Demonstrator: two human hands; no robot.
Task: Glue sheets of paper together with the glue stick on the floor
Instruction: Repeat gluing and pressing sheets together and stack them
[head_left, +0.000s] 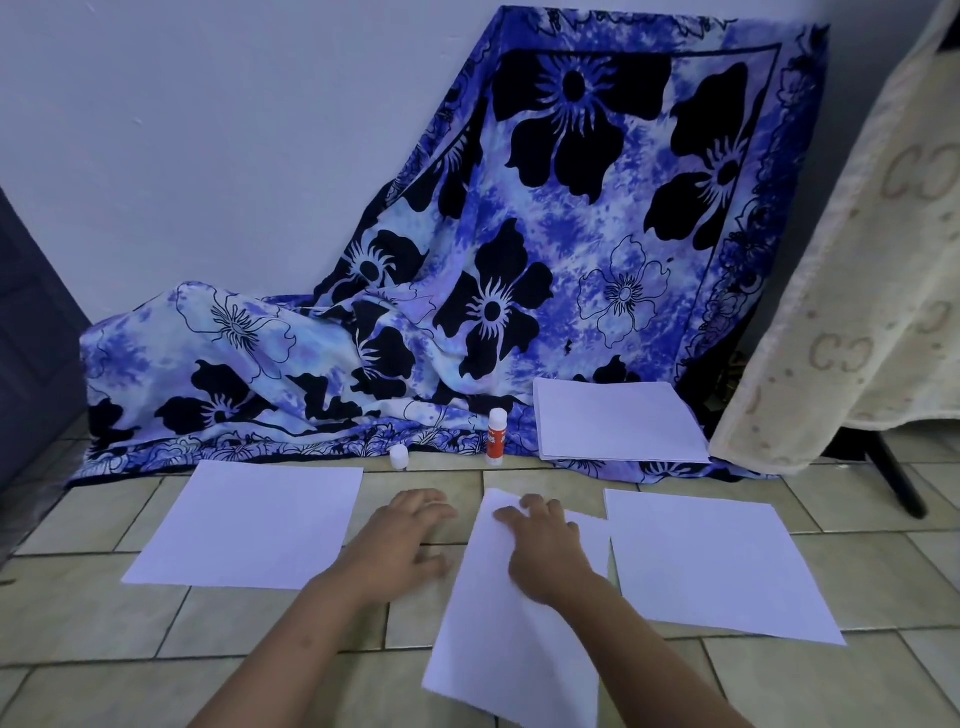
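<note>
Resting palm-down on the middle sheet (511, 631), the right hand (545, 553) has its fingers straight and spread, pressing the paper to the tiled floor (260, 649) without curling round anything. The left hand (410, 540) lies on bare tiles just beside that sheet, fingers loosely spread and holding nothing; it is slightly blurred. The middle sheet lies tilted, its far right corner reaching the edge of the right sheet (722, 564), while the left sheet (249, 525) lies flat and apart on the other side of the left hand. Beyond the hands, the glue stick (496, 436) stands upright at the edge of a blue flowered cloth (467, 260), with a small white cap (399, 457) standing near it to the left. A stack of paper (618, 421) lies on the cloth just right of the glue stick. A cream blanket (857, 260) hangs at the far right.
</note>
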